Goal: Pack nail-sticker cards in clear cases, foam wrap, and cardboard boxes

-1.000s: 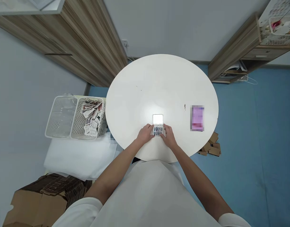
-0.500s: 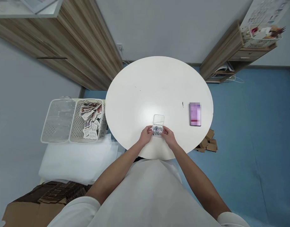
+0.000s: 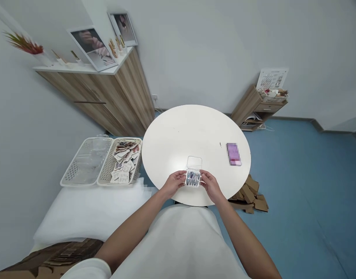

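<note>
Between my two hands is a small clear plastic case with its transparent lid raised on the far side. Several press-on nails, silvery-blue and long, lie in rows inside it. My left hand grips the case's left edge, fingers closed on it. At the opposite edge, my right hand pinches the case in the same way. The case is over the near part of a white oval table; whether it touches the surface I cannot tell.
A purple box with blurred print lies on the table's right side, near a small dark mark. White baskets, one holding many cards, stand at the left. Flattened cardboard lies on the floor at right. Wooden cabinets stand behind.
My view has tilted up, showing more wall and the cabinet top. The case appears closer and tipped more toward me, still held by both hands with its lid raised.
</note>
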A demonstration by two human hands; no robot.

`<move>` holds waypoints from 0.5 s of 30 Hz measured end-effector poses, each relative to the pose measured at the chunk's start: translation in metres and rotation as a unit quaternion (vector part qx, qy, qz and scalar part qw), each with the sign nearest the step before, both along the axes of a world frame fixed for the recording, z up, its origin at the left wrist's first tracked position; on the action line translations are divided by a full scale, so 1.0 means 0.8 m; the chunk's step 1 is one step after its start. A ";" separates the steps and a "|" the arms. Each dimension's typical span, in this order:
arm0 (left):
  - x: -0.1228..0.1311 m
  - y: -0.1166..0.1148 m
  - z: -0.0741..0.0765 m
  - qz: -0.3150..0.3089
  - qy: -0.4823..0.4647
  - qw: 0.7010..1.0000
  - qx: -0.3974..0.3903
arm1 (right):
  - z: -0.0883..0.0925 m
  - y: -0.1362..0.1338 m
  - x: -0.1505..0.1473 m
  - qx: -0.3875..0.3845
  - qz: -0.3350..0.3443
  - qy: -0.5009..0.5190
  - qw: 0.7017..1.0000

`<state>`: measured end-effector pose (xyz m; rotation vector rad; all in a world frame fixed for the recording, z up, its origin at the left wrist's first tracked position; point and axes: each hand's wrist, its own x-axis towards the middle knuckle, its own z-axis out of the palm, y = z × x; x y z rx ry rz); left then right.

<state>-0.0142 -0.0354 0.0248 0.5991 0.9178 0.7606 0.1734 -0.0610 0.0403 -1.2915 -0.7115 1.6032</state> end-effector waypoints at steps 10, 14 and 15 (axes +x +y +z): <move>-0.016 -0.022 0.017 -0.025 -0.067 0.997 -0.016 | 0.015 -0.007 -0.014 0.007 0.027 0.035 0.999; -0.016 -0.024 0.021 -0.035 -0.081 0.996 -0.026 | 0.022 -0.016 -0.016 0.028 0.010 0.061 0.998; -0.016 -0.025 0.022 -0.036 -0.084 0.995 -0.027 | 0.025 -0.018 -0.015 0.029 0.010 0.058 0.998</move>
